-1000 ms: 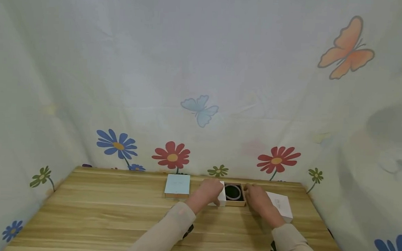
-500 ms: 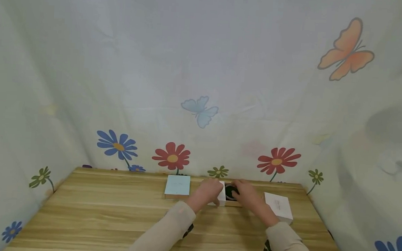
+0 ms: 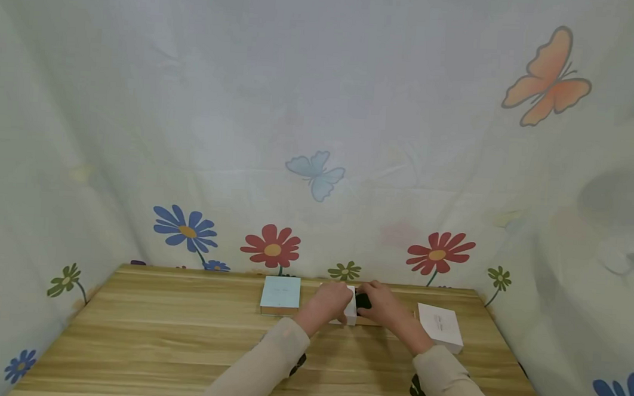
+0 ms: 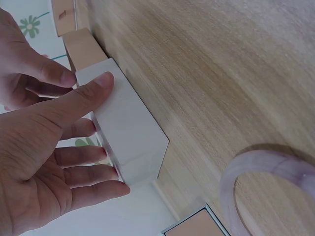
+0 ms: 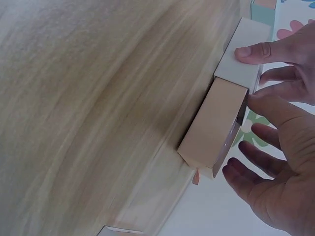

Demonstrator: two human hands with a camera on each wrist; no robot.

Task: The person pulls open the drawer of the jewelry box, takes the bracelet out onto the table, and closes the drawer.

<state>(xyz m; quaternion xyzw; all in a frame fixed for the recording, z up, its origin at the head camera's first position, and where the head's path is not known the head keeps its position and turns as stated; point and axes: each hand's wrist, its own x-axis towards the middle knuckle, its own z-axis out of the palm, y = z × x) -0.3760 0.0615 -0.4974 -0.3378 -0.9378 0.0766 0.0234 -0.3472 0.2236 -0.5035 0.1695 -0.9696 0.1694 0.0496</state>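
Observation:
In the head view my left hand (image 3: 331, 300) grips the white sleeve (image 3: 350, 310) of a slide-out box, thumb on its near side and fingers behind. My right hand (image 3: 383, 306) is over the orange-tan drawer (image 5: 214, 120) that sticks out of the sleeve's right end. Its thumb reaches the drawer's upper edge by the sleeve, and its other fingers are spread and loosely bent. Black lining (image 3: 363, 301) shows between the right fingers. The bangle seen in the drawer earlier is hidden. An orange ribbon tab (image 5: 196, 177) hangs from the drawer's end.
A light blue box (image 3: 281, 293) stands to the left on the wooden table (image 3: 181, 334). A white box (image 3: 440, 326) lies angled to the right. A pale lavender bangle (image 4: 256, 162) appears close to the left wrist camera. A flowered curtain (image 3: 322, 102) hangs behind.
My right hand has moved left from the drawer's right edge to over the drawer, covering the bangle. The left hand has stayed on the white sleeve.

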